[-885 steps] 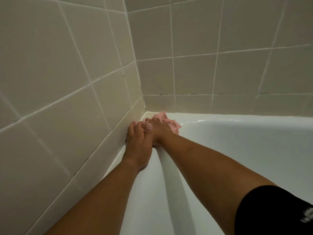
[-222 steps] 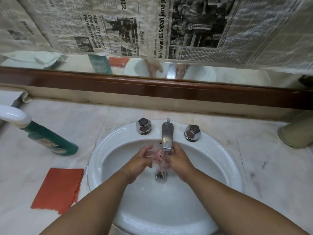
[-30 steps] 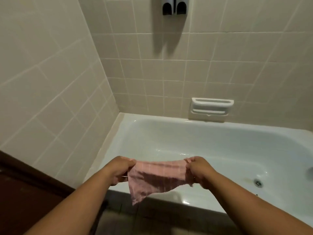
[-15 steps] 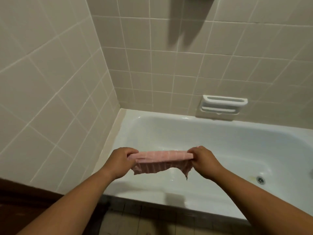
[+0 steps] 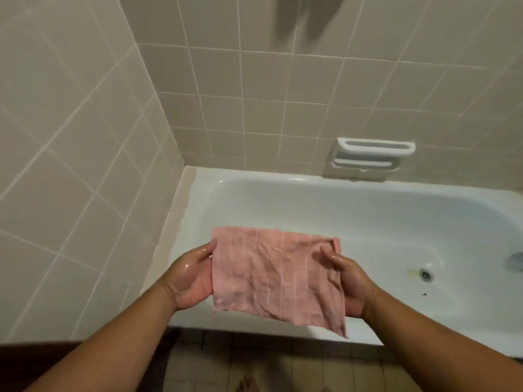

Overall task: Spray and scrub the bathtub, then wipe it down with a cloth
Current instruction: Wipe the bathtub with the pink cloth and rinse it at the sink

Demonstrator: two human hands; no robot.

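A pink striped cloth [image 5: 271,273] is spread flat between both hands, above the near rim of the white bathtub [image 5: 368,210]. My left hand [image 5: 189,278] holds its left edge, thumb on top and fingers hidden beneath. My right hand [image 5: 349,281] holds the right edge the same way. Both hands look wet. The cloth's lower right corner hangs down over the tub rim.
Beige tiled walls close in the tub on the left and at the back. A white soap dish [image 5: 373,158] is set in the back wall. The drain [image 5: 425,275] lies at the right of the tub floor, with a metal fitting [image 5: 515,261] at the right edge. Tiled floor [image 5: 283,366] lies below.
The cloth was gathered into a narrow band pulled between my fists half a second ago. Now it lies opened out flat, and my hands have turned palm-up beside it.
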